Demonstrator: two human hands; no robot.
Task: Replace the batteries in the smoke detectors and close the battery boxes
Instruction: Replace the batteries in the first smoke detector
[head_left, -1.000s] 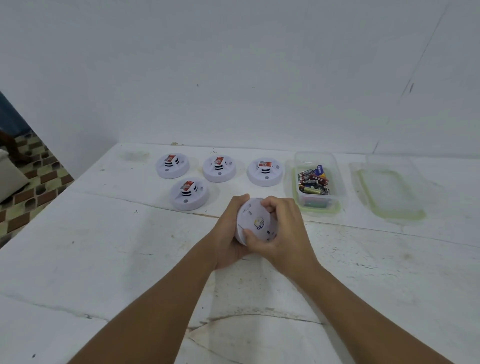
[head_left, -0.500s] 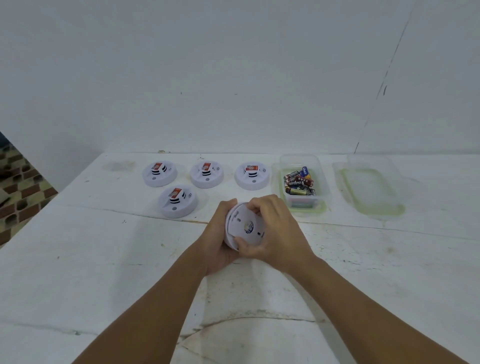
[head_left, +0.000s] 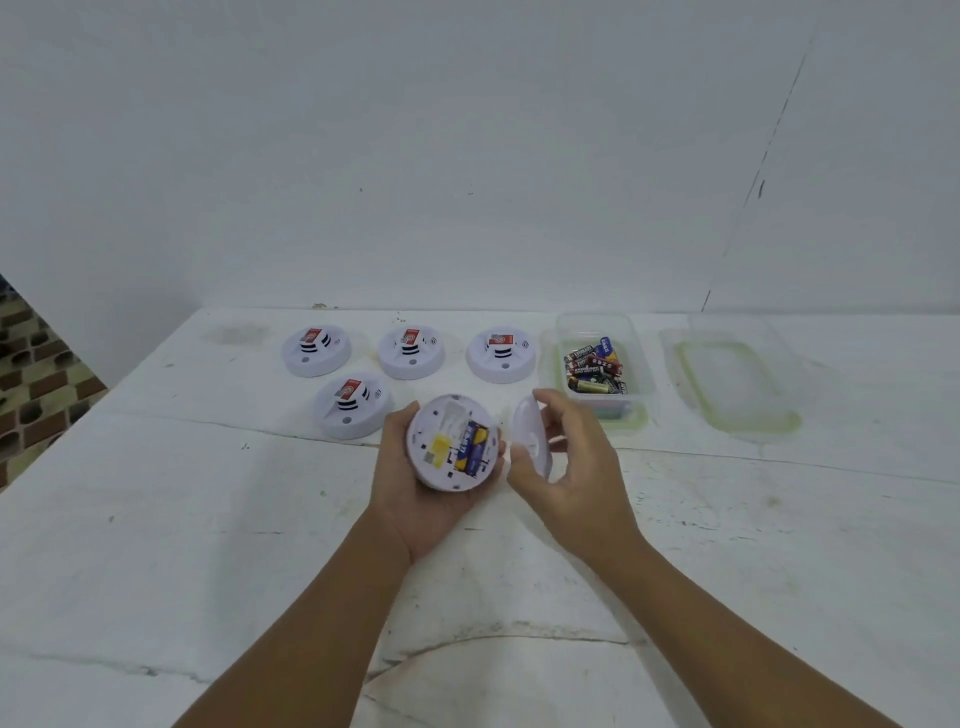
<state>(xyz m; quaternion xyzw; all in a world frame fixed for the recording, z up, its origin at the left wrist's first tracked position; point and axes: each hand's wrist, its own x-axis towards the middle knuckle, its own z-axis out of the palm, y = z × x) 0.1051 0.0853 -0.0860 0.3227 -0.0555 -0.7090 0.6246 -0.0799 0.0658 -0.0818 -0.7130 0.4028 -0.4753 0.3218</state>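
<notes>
A scuffed white table runs up to a bare white wall, and I'm working just above it, near its middle. My left hand cradles the open smoke detector from underneath, fingers curled round its rim, with its back tilted up toward my face so I can see into the battery bay. My right hand pinches the round back cover by its edge, held just beside the detector and clear of it, turned nearly edge-on to me (that keeps the bay in view).

The batteries sit in the bay side by side, dark blue and gold, their long axes running from the rim nearest me up toward the far rim, leaning a little to the right. Which end is positive I cannot tell.

Four more detectors wait face up beyond my hands, three in a row and one nearer. To their right is the clear tub of loose batteries, within easy reach, its lid lying further right.
</notes>
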